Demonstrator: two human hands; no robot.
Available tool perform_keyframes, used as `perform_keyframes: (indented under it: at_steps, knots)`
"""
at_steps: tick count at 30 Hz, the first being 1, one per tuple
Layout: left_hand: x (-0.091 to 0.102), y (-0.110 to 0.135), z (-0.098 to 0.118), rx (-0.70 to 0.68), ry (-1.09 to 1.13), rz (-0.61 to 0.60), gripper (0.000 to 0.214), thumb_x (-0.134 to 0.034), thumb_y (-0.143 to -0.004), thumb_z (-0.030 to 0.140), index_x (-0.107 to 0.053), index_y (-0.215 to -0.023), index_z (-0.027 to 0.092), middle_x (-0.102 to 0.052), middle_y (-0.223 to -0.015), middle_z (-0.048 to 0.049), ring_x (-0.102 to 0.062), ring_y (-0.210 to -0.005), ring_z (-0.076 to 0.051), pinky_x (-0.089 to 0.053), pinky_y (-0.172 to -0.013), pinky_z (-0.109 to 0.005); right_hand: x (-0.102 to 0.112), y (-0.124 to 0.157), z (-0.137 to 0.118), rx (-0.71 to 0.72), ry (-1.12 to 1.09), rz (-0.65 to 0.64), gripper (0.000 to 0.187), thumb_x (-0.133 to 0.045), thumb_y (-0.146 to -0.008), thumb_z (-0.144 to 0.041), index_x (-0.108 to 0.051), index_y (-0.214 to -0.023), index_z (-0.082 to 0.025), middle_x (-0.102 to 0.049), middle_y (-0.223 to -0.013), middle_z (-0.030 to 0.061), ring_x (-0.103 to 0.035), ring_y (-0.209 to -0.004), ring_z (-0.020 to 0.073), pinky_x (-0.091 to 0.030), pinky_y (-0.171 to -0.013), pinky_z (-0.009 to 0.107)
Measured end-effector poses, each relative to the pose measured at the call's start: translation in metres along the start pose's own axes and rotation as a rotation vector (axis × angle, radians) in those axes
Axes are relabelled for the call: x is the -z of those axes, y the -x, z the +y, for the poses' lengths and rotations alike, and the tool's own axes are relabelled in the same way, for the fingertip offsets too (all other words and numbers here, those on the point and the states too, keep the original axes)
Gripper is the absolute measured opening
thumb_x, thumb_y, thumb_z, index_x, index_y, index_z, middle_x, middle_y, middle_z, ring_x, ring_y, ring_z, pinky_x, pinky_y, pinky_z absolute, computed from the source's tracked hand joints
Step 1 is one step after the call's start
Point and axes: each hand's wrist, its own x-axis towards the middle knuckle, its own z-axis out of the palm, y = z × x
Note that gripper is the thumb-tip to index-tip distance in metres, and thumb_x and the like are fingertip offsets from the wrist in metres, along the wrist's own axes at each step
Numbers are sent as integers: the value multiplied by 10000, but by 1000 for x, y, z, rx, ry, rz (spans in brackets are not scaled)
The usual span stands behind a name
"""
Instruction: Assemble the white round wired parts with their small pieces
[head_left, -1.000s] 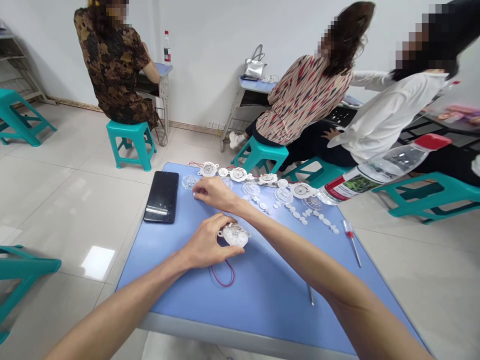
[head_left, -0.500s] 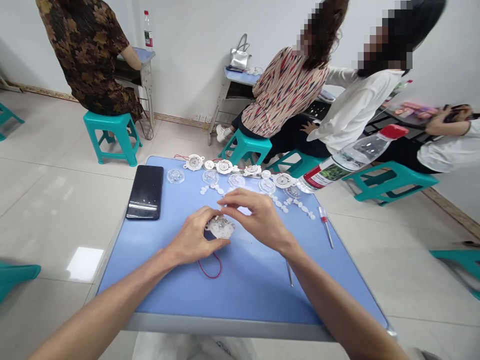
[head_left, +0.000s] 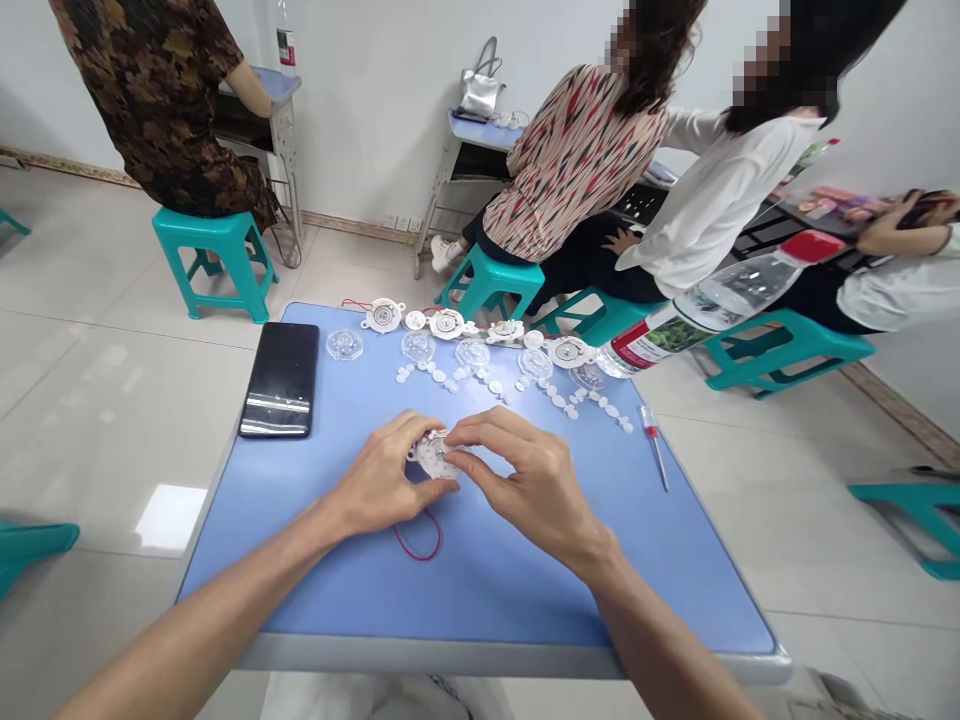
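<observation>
My left hand grips a round white plastic housing by its left side, thumb at the near edge and fingers at the far edge. A red cord loops onto the table below that hand. Over the right part of the housing, my right hand has thumb and index finger pinched together; whatever lies between the fingertips is too small to make out. Beyond both hands stand similar white housings, clear plastic covers and small white discs in rows.
A black phone lies at the table's left. A water bottle and a screwdriver are at the right. The blue table has a grey front edge. Several people sit on green stools beyond it.
My right hand has come down and nearer, from above the housing's far edge onto its right part. My left hand keeps its grip. The view has shifted slightly.
</observation>
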Motion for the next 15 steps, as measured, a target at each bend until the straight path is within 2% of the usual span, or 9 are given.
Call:
perform_keyframes:
  at_steps: [15]
  knots:
    - [0, -1, 0, -16, -9, -10, 419, -752, -753, 260, -561, -1116, 176, -612, -1010, -54, -579, -905, -187, -468, -814, -314, 1, 1, -4, -33, 36, 12, 123, -624, -850, -97, -650, -854, -217, -709, -817, 35, -663, -773, 186, -527, -673, 305]
